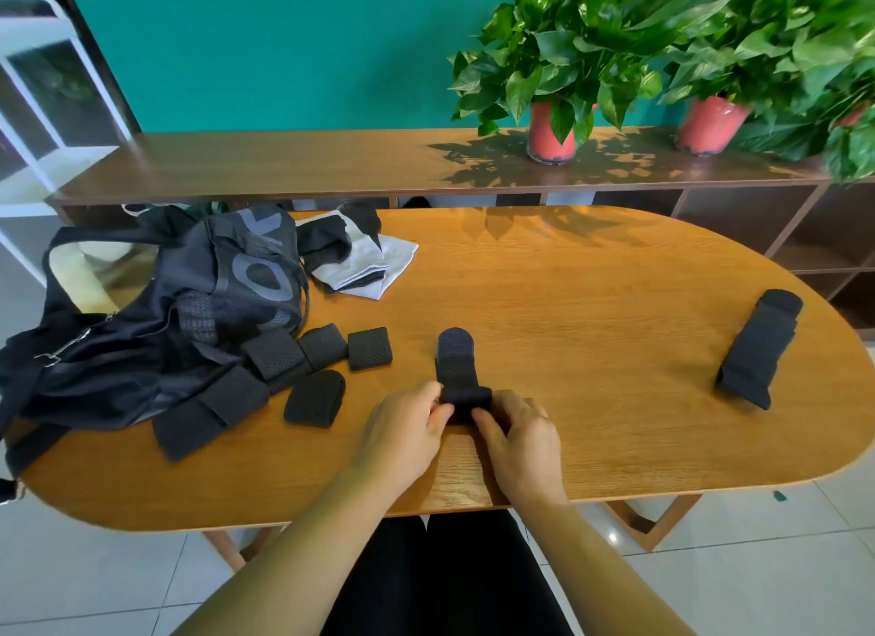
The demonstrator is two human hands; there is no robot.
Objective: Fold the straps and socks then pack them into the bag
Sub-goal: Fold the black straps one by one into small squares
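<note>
Strap (455, 365): near centre, half rolled; your left hand (402, 432) and right hand (516, 439) both pinch its near end.
Done: folded straps (303, 370) lie left, beside the bag (189, 304).
Left, likely: right-side bundle (760, 351), far socks (355, 261), packing.

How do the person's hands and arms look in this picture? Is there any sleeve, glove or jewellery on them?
The left hand and the right hand wear no gloves, and no ring, watch or bracelet shows. The left forearm and the right forearm are uncovered down to the picture's lower edge, so no sleeve is in view. Black clothing covers the lap.
</note>
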